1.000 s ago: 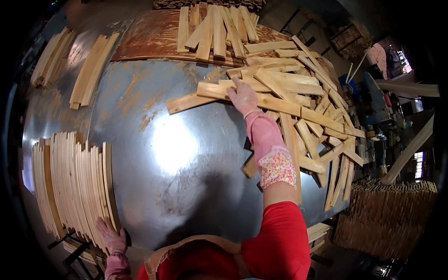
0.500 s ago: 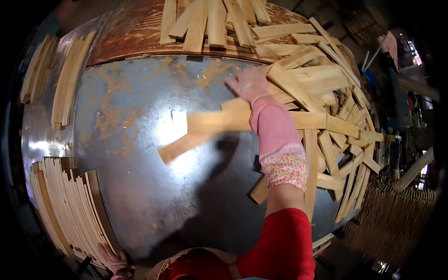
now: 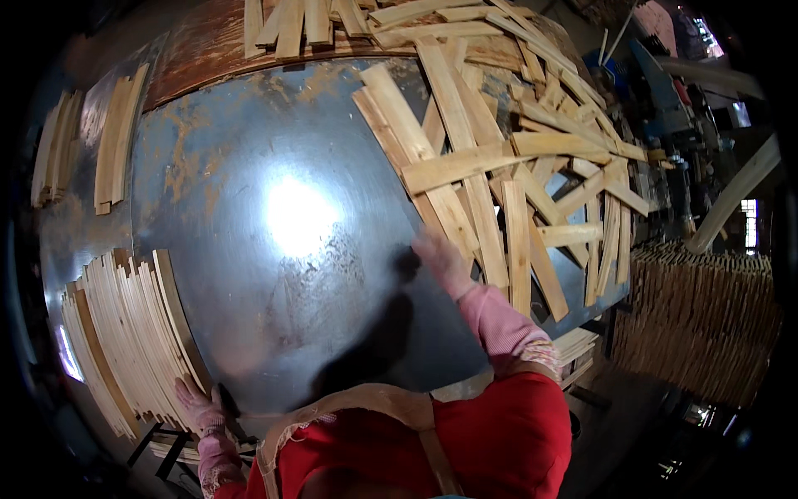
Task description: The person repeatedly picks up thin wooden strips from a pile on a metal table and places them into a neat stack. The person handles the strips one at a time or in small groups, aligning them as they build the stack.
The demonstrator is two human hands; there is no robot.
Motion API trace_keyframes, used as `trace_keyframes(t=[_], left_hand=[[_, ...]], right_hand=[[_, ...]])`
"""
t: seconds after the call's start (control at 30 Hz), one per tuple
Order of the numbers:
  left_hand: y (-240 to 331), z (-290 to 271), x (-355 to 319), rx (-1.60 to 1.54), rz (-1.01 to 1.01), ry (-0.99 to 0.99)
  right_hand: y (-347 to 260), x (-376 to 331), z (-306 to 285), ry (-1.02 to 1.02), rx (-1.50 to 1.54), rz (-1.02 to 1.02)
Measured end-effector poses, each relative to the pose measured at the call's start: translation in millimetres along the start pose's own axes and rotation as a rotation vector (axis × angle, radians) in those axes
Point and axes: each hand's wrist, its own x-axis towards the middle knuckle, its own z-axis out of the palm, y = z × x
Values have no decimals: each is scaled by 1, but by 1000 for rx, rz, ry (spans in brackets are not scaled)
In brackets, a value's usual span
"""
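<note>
My right hand [image 3: 442,259], in a pink glove, hovers or rests at the left edge of a loose heap of pale wooden slats [image 3: 470,191] on the grey metal tabletop [image 3: 274,324]. Motion smears its fingers, so whether it grips a slat does not show. At the lower left, my left hand [image 3: 199,405], gloved too, lies with fingers stretched out against the near end of a row of slats [image 3: 137,333]. Those slats stand side by side, packed close together.
Two small bundles of slats [image 3: 121,141] [image 3: 58,150] lie at the far left. More slats [image 3: 291,25] cover a worn reddish-brown board [image 3: 195,62] at the back. A tall stack of thin wood pieces [image 3: 698,320] stands right of the table, below machinery [image 3: 677,108].
My right hand has come back toward me from the far side of the table. Slats that were over the tabletop's middle now lie in the heap at right. The view has shifted.
</note>
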Motion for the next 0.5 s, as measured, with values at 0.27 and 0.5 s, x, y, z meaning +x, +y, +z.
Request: trace_keyframes(t=[0.27,0.5], left_hand=[[213,-62,43,-1014,323,161],[427,-109,35,-1128,528,-841]], right_hand=[[-17,143,45,311,685,-101],[70,-123,123,-603,-428,17]])
